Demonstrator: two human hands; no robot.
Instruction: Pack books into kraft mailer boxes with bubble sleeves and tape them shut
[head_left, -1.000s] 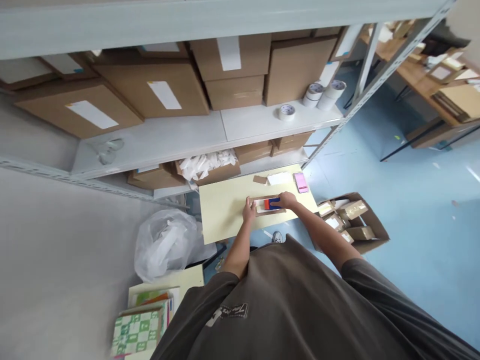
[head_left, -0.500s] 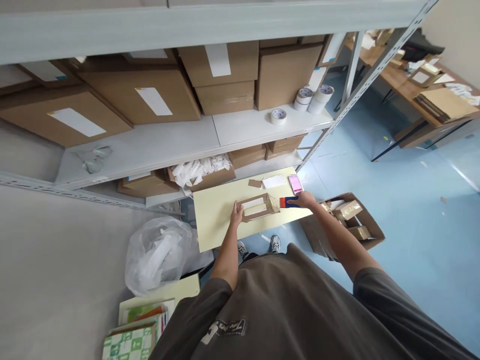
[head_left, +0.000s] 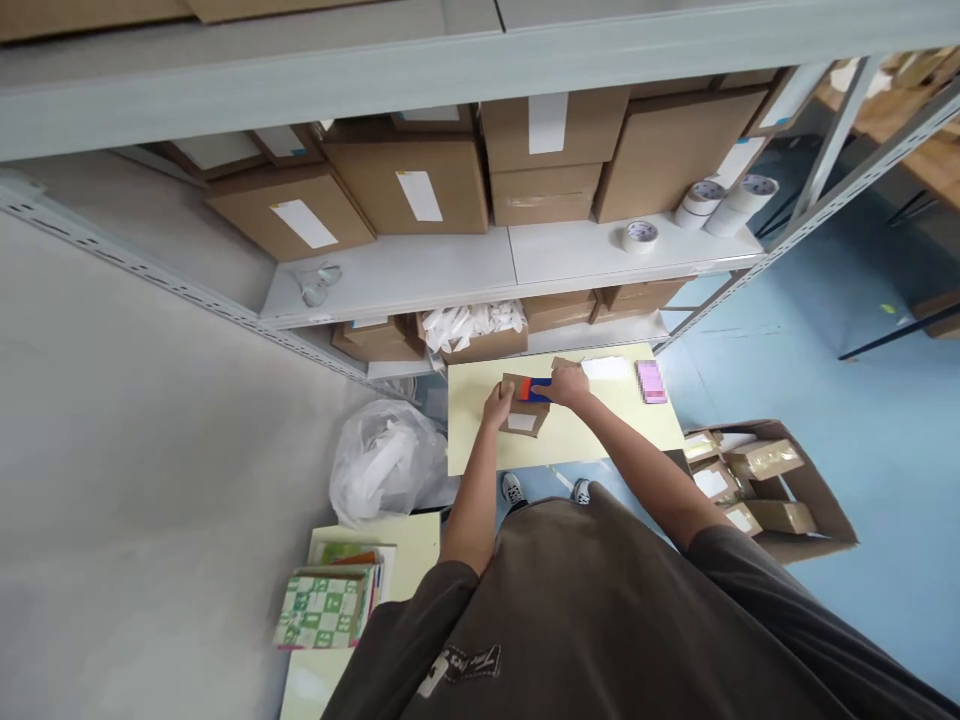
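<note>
A small cardboard box (head_left: pixel 523 421) with a white label is on the pale yellow table (head_left: pixel 474 455). My left hand (head_left: pixel 498 404) is closed on the box's left end. In my right hand (head_left: pixel 570 384) is a blue and red tape dispenser (head_left: pixel 537 390), its red end against the upper part of the box, close to my left fingers. My right hand hides part of a brown cardboard scrap (head_left: pixel 561 363) behind it. White paper (head_left: pixel 607 368) and a pink, blurred-out rectangle (head_left: pixel 651 382) lie to the right.
Shelves ahead carry large cartons (head_left: pixel 409 185), tape rolls (head_left: pixel 640 237) and clear glasses (head_left: pixel 316 284). Below, a carton holds white scraps (head_left: pixel 472 325). An open carton of small boxes (head_left: pixel 814 480) stands right on the floor; a plastic bag (head_left: pixel 382 462) sits left.
The tape dispenser has moved left from beyond the box's right end onto the box. The box now sits turned and tilted differently. My view has swung left.
</note>
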